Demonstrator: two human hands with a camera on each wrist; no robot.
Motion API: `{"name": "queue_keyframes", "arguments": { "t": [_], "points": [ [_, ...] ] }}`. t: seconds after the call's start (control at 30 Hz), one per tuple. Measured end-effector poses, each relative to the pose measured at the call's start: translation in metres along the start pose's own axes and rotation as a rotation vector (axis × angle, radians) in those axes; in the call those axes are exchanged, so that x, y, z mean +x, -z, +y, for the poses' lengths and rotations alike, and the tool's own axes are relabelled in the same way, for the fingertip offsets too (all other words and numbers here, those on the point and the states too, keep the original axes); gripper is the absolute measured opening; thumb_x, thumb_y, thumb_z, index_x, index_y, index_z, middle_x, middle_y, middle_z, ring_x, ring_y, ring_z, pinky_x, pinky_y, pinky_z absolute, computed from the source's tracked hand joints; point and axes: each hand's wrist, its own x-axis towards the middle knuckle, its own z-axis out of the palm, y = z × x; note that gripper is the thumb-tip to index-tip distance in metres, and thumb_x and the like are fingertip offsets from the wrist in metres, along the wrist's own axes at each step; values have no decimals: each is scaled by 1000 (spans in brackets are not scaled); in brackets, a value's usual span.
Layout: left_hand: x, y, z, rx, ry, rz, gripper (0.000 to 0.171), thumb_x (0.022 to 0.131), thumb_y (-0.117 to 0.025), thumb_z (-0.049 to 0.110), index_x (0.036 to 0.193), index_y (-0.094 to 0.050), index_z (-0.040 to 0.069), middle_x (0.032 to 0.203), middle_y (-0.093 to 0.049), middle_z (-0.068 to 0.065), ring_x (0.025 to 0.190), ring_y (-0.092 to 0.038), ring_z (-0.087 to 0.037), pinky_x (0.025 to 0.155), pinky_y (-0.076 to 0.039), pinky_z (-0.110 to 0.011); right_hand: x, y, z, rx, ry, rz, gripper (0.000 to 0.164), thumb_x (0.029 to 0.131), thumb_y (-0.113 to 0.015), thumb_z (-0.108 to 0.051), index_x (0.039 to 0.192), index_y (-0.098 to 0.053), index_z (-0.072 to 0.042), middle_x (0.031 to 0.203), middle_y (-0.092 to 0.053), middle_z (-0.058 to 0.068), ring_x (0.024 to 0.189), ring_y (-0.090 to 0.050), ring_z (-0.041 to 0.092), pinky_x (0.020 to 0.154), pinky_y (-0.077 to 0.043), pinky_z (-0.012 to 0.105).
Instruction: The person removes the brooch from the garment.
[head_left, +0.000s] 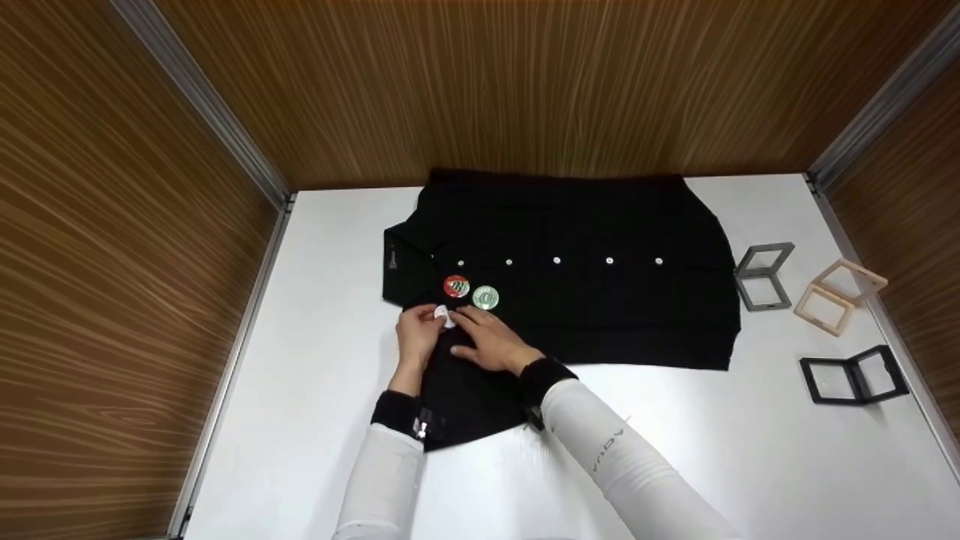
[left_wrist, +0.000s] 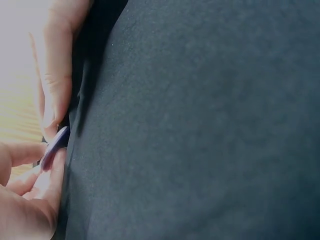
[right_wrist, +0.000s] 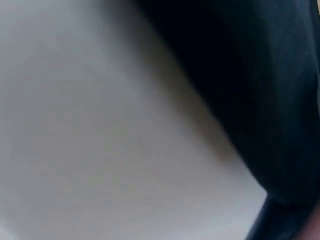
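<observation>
A black short-sleeved shirt (head_left: 600, 315) lies face up, its collar (head_left: 409, 274) to the left. A red badge (head_left: 456, 286) and a pale green badge (head_left: 486, 298) sit on its front. My left hand (head_left: 417, 334) pinches a small whitish badge (head_left: 441, 315) between thumb and fingers, just below the red one. In the left wrist view this badge (left_wrist: 54, 148) is tilted edge-on against the cloth, with a purple rim. My right hand (head_left: 491, 341) rests on the shirt, fingers extended to the badge's right edge, thumb apart. The right wrist view mainly shows dark cloth (right_wrist: 250, 90).
On the white table (head_left: 322, 337), right of the shirt, stand three open hinged frames: grey (head_left: 765, 304), beige (head_left: 832, 330) and black (head_left: 832, 401). Wood-grain panels (head_left: 487, 90) close in the back and both sides.
</observation>
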Motion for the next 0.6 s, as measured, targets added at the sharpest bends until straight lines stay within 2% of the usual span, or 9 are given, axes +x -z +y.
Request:
{"name": "queue_keyframes", "arguments": {
  "t": [0.17, 0.3, 0.6],
  "points": [
    [1, 0, 0, -5, -6, -12, 30, 82, -69, -8, 111, -67, -11, 100, -69, -22, 85, -67, -23, 69, -57, -26, 0, 2, 4, 36, 6, 17, 62, 99, -58, -38, 150, -39, -9, 153, -37, 14, 142, -31, 29, 116, -23, 41],
    [0, 0, -1, -33, -4, -7, 30, 81, -69, -10, 111, -65, -12, 98, -68, -23, 82, -67, -24, 68, -57, -26, -2, 6, 4, 40, -12, -7, 61, 100, -56, -38, 150, -39, -6, 153, -37, 14, 141, -33, 26, 115, -26, 37],
    [0, 1, -3, -30, -6, 28, 19, 79, -73, -8, 96, -65, -9, 91, -69, -21, 83, -66, -24, 67, -57, -27, -10, 23, 3, -2, -39, -46, 57, 100, -57, -33, 145, -44, -1, 149, -42, 16, 138, -38, 26, 113, -29, 36]
  ]
}}
